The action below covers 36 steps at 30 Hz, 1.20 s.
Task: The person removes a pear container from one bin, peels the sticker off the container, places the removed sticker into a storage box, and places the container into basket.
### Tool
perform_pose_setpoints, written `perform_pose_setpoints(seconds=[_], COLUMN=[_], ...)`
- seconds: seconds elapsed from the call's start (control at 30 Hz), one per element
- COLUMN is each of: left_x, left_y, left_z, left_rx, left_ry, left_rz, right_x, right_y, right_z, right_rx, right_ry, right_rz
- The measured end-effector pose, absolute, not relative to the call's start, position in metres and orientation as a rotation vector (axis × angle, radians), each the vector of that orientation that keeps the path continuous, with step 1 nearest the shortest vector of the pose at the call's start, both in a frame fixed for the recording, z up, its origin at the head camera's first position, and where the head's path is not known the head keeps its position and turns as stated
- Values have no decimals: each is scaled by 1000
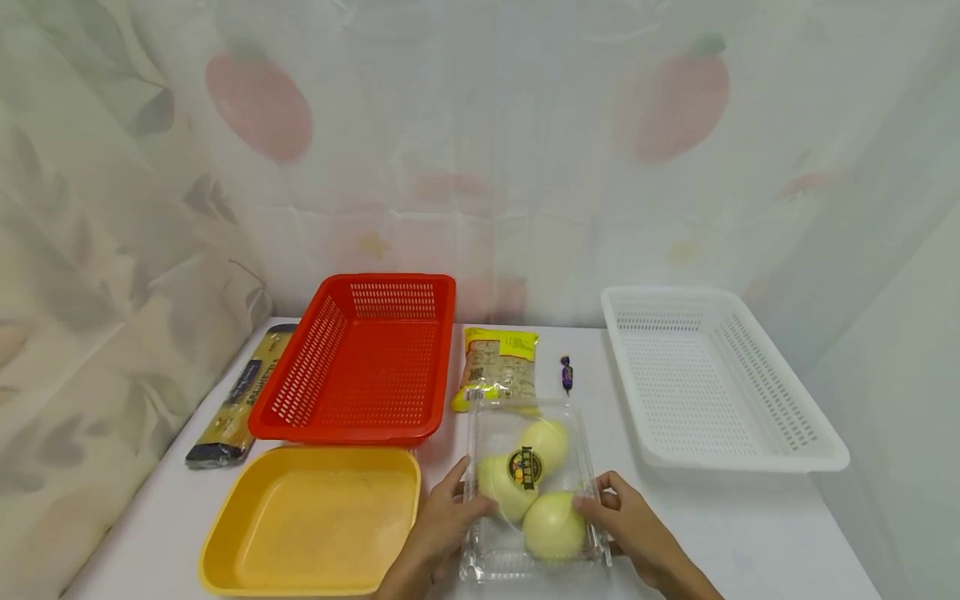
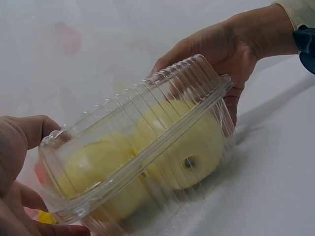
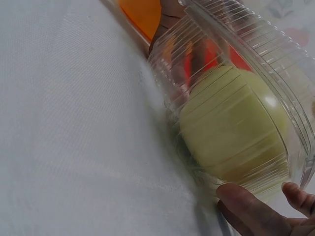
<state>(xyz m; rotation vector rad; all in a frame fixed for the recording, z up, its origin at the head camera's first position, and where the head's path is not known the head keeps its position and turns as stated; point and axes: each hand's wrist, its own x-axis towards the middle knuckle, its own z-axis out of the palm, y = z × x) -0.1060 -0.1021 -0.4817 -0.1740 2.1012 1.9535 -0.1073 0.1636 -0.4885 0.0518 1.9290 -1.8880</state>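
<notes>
A clear plastic clamshell box (image 1: 495,560) with three round, pale yellow-green fruits (image 1: 555,527) inside sits at the front middle of the table. A dark round label (image 1: 525,468) is on its lid. My left hand (image 1: 442,525) grips the box's left side, thumb over the lid's edge. On the opposite side my right hand (image 1: 636,529) holds it the same way. In the left wrist view the box (image 2: 142,162) looks closed, with both hands at its ends. The right wrist view has the right fingers (image 3: 251,209) against the ribbed wall, partly under it.
Behind the box lie a yellow-and-clear food packet (image 1: 498,367) and a small purple-wrapped candy (image 1: 567,375). A red basket (image 1: 442,358) and yellow basin (image 1: 217,533) stand left, beside a spaghetti pack (image 1: 240,408). At right is a white basket (image 1: 810,458).
</notes>
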Motion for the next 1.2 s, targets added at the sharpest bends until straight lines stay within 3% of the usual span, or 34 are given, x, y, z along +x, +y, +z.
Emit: perform_pose_setpoints(seconds=[0.57,1.2], left_x=[-106,-105], left_y=[-104,-102], left_z=[-486,-484], left_rx=[-203,-196], left_ry=[2078,2131], left_rz=[1953,1901], right_x=[-103,-114], right_y=[178,179], right_z=[-466,-402], right_rx=[34,-183], right_ry=[2093,2400], right_rz=[-1768,-1715])
